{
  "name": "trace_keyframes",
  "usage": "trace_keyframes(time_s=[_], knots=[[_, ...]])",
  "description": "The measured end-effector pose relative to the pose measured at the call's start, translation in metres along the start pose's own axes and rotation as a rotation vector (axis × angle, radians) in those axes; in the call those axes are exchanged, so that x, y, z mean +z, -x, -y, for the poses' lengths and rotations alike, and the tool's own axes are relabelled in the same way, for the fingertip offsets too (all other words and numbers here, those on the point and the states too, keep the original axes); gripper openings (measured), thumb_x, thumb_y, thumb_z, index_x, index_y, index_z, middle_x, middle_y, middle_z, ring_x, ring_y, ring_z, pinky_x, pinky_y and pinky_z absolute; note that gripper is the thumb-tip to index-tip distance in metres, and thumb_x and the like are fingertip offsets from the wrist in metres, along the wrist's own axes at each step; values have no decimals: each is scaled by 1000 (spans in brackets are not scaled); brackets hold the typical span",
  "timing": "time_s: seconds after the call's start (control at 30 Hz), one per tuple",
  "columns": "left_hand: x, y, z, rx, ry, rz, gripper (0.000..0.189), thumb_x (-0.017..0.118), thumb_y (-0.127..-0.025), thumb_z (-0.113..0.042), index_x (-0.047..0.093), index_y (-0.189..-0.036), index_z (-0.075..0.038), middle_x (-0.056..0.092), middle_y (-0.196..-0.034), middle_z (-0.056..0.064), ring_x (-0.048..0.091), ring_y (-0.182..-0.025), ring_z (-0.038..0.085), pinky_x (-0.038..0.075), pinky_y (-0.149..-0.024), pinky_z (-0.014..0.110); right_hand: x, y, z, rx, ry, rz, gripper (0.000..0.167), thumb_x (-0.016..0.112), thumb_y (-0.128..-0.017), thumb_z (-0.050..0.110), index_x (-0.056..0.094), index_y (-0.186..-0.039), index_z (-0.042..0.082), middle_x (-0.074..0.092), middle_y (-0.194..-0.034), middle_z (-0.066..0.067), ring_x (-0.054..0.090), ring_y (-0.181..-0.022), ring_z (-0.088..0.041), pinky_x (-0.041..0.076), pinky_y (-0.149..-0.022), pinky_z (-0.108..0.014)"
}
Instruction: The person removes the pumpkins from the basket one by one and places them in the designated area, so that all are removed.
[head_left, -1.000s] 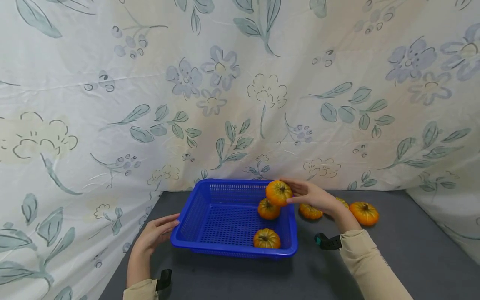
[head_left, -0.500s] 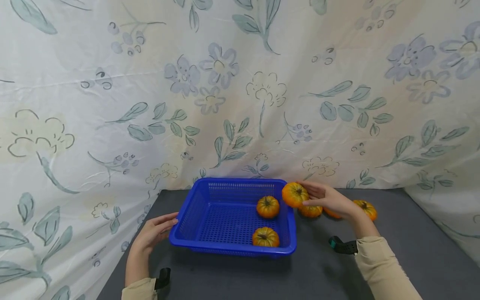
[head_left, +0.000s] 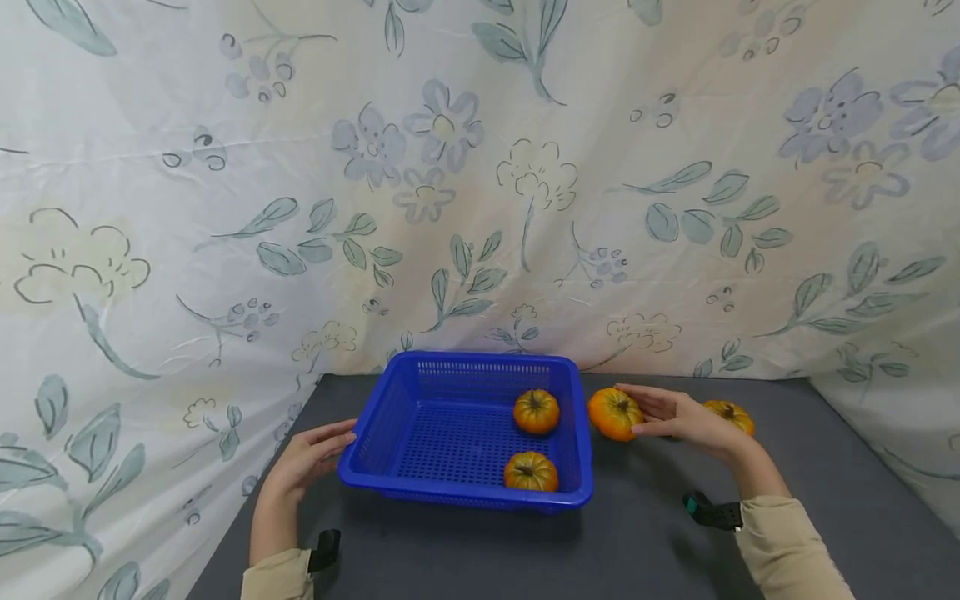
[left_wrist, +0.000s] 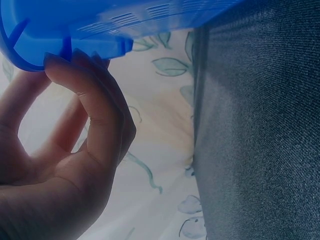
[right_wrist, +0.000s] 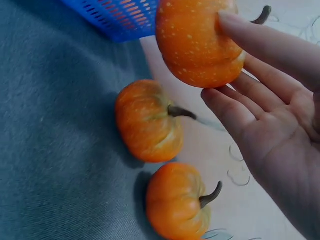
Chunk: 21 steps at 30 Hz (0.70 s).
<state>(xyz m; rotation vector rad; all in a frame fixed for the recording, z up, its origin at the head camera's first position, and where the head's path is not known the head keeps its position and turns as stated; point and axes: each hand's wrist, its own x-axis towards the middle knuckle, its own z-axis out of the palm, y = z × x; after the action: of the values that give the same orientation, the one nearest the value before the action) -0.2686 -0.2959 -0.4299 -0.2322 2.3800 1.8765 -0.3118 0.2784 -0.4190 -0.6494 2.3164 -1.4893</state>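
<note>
My left hand pinches the left rim of a blue perforated plastic basket; in the left wrist view its fingertips meet the basket's underside edge. Two small orange pumpkins, a rear one and a front one, sit inside the basket toward its right side. My right hand holds another pumpkin between thumb and fingers, just outside the basket's right wall. In the right wrist view, two more pumpkins, one nearer the basket and one farther, rest on the table below the held pumpkin.
A pumpkin on the table is partly behind my right wrist. The dark grey table ends at a flower-patterned cloth hanging behind and at the sides. Each wrist wears a black strap.
My right hand has carried its pumpkin from above the basket's back right corner out to the right and lower, beside the basket. My left hand stays on the rim.
</note>
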Motion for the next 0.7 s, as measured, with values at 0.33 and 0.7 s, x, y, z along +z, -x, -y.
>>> trace_keyframes(time_s=[0.33, 0.7], knots=[[0, 0, 1, 4, -18, -8, 60, 71, -90, -32, 53, -138, -1, 67, -126, 8, 68, -99, 10, 56, -87, 36, 5, 9, -20, 79, -14, 100, 68, 61, -96, 20, 27, -154, 6, 17, -161, -24, 11, -147, -48, 19, -114, -63], [0, 0, 0, 1, -9, -8, 61, 71, -89, -32, 53, -139, -1, 68, -123, 5, 68, -97, 10, 55, -86, 35, 4, 14, -37, 105, -58, 110, 71, 60, -96, 18, 22, -155, 3, 13, -161, -25, 7, -148, -47, 21, -114, -61]])
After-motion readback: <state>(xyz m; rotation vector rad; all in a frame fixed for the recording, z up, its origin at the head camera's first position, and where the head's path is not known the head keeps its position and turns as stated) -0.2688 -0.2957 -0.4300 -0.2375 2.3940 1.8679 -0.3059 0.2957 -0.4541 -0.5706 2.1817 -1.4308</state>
